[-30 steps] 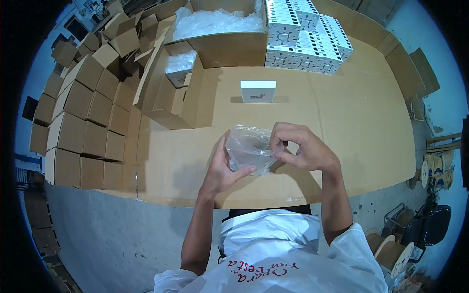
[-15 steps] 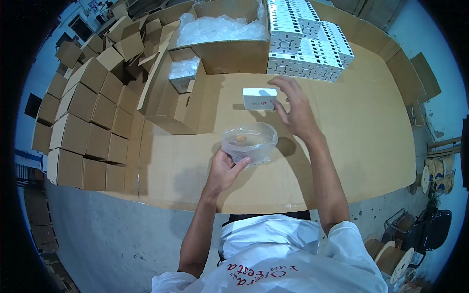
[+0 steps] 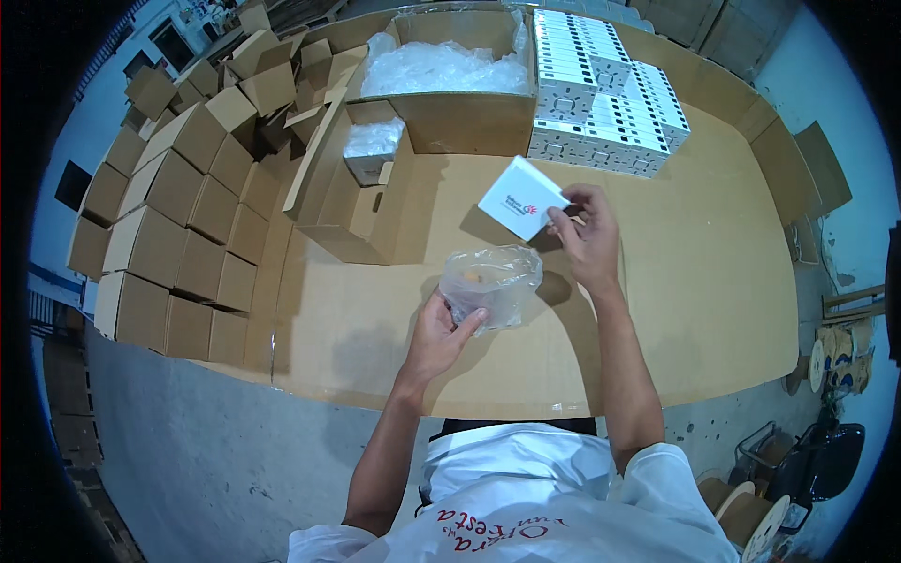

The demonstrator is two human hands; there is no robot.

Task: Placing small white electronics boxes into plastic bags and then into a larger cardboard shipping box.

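Left hand (image 3: 443, 330) grips one clear plastic bag (image 3: 490, 284) above cardboard-covered table (image 3: 694, 281) | right hand (image 3: 584, 235) pinches one small white box (image 3: 522, 198), lifted | one open carton (image 3: 469, 117) behind

Clear plastic bag (image 3: 492, 284): crumpled, see-through, puffed up; something small and orange-brown shows inside near its left side; exact contents cannot be made out. Held by its lower edge, just over the cardboard-covered table.

Small white box (image 3: 522, 210): flat, rectangular, white with a small red mark on its face. Lifted and tilted, gripped at its right corner, up and right of the bag, apart from it.
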